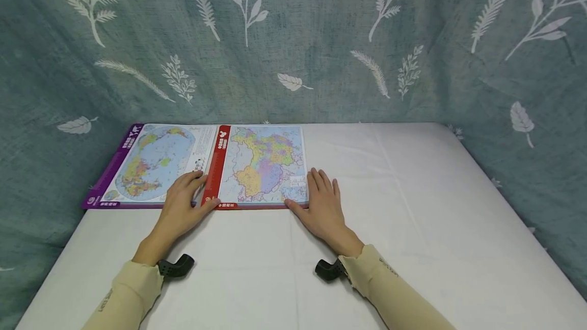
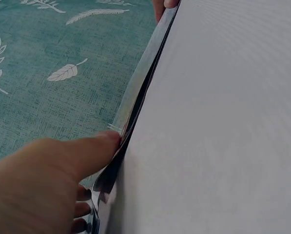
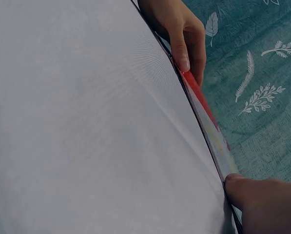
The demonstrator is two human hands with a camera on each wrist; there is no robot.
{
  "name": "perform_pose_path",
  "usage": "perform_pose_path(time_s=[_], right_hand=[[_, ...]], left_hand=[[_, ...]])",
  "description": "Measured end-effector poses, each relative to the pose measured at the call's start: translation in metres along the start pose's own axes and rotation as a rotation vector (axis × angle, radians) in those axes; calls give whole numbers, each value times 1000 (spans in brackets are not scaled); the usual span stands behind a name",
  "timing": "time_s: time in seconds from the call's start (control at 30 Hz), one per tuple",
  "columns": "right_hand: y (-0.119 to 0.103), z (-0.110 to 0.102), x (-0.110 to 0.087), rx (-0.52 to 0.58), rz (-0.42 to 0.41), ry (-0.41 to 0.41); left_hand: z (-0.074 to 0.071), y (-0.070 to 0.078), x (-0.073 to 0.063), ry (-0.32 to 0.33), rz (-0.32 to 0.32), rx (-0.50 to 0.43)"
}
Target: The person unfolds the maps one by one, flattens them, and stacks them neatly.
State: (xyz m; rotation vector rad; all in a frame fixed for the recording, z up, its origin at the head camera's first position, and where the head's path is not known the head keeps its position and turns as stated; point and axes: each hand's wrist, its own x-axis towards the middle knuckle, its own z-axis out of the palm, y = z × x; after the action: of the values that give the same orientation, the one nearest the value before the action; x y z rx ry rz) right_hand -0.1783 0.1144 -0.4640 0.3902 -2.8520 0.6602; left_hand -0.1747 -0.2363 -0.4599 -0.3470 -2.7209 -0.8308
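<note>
Two printed maps lie side by side on the table. The left one, a world map (image 1: 156,162) with a purple band, is partly covered by my left hand (image 1: 183,205). Beside it is a map with a red band (image 1: 263,164). My left thumb touches this map's near edge by the red band, and the other fingers rest along its left side. My right hand (image 1: 324,208) lies at the near right corner, fingers extended along the right side, thumb on the near edge. In the left wrist view, dark gaps show along the layered near edge (image 2: 145,83).
A white cloth covers the table (image 1: 390,192), extending in front of the maps and to the right. Behind it hangs a green curtain (image 1: 321,39) with white leaf prints. A black wrist device (image 1: 176,266) sits at each cuff.
</note>
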Motion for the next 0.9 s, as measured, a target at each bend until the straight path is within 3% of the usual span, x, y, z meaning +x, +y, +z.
perform_pose_path(time_s=[0.2,0.4,0.9], right_hand=[[2,-2,-1,103,-21,69],[1,-4,-2,234,-3,137],[1,-8,-3,386,43,133]], left_hand=[[1,2,2,50,-2,-99],[1,3,1,32,-17,-174],[0,1,2,0,-7,-241]])
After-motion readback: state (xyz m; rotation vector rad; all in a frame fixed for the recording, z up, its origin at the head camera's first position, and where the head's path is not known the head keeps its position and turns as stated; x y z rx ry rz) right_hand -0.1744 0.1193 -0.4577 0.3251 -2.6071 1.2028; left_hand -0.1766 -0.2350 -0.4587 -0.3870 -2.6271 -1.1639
